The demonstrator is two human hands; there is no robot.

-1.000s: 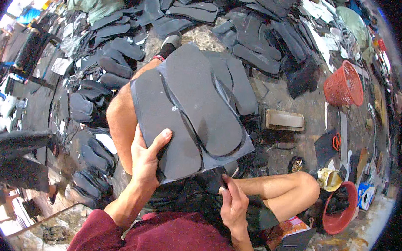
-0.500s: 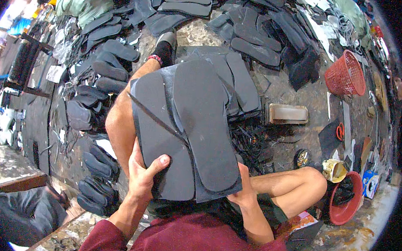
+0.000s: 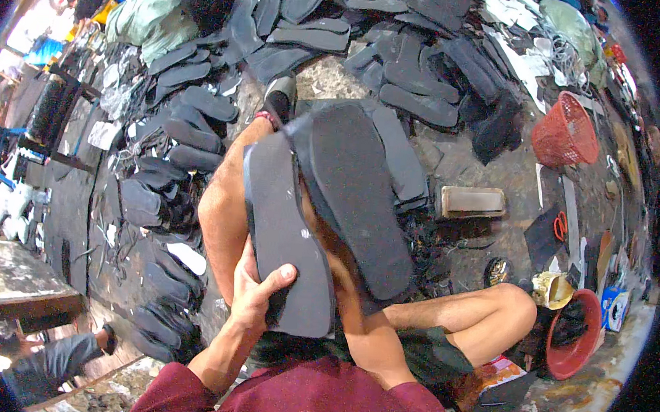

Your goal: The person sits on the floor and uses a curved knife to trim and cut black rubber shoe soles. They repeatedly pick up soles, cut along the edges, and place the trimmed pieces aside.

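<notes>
My left hand (image 3: 251, 288) is closed on the near end of a dark grey sole-shaped sheet (image 3: 289, 238), its thumb on top and its fingers beneath. To the right, a second, larger dark sole-shaped sheet (image 3: 358, 189) lies tilted over my lap, its far end angled left. My right hand (image 3: 333, 248) reaches up between the two sheets and passes under the right one, so its fingers are hidden. Beyond the right sheet's edge, another grey sole piece (image 3: 400, 157) shows on the stack.
Dark soles (image 3: 197, 135) lie in heaps to the left and far side. On the right are a grey block (image 3: 472, 202), a red mesh basket (image 3: 565, 130), orange-handled scissors (image 3: 560, 226) and a red tub (image 3: 575, 338). A wooden bench (image 3: 22, 292) stands at left.
The two sheets have come apart, the right one turning away from the left. My right hand has moved from the right sheet's near corner to between them. The left hand keeps its hold.
</notes>
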